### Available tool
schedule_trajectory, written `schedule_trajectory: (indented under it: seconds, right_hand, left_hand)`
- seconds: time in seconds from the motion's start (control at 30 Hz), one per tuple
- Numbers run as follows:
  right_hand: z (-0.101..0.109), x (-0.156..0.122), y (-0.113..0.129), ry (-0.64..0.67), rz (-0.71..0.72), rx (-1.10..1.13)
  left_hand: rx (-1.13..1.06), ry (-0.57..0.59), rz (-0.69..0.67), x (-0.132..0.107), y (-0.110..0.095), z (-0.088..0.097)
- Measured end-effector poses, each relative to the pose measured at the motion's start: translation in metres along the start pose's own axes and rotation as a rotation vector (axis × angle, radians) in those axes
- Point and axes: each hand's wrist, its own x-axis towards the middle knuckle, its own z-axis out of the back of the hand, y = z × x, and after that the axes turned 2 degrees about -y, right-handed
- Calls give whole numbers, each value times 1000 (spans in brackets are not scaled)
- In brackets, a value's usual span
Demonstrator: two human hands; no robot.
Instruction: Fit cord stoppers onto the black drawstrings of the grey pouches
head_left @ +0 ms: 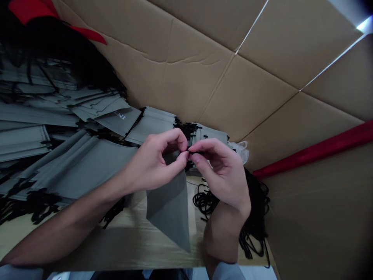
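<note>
A grey drawstring pouch (170, 208) hangs below my hands, its lower corner pointing down over the table. My left hand (159, 157) pinches its upper edge between thumb and forefinger. Fingertip to fingertip with it, my right hand (223, 175) pinches a short piece of black cord (196, 152) at the pouch's top corner. The exact spot where cord and pouch meet is partly covered by the fingers. Under my right wrist lies a heap of loose black cords (255, 212).
Stacks of grey pouches (96, 163) with black cord ends fill the left side; one pouch (121, 118) shows white lettering. More pouches (157, 124) lie along the cardboard wall (186, 66). A clear plastic bag (241, 151) and a red strip (314, 148) are at right.
</note>
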Motion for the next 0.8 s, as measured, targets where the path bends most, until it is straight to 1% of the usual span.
schedule_trajectory:
  seconds: [0.13,0.23,0.33,0.5,0.6,0.67,0.8]
  right_hand:
    - [2,2,1,8,-56,83]
    - [0,4,0,13,-59,166]
    - [-4,5,-1,-12,-62,203]
    - [-15,3,2,-87,-69,165]
    - [-19,2,3,-91,-44,128]
    - [-20,2,2,-67,-41,116]
    - [-18,4,-2,-24,-63,116]
  left_hand:
    - [-46,1,0,0,-2,0]
    - [-36,-40,22,1,-3,-1]
    - [-10,-73,36,2,-3,-2]
    - [41,-110,41,-4,2,-6]
    - [65,-137,57,-5,5,-8]
    - [112,-110,44,-4,6,-8]
    - [258,46,-18,2,9,-3]
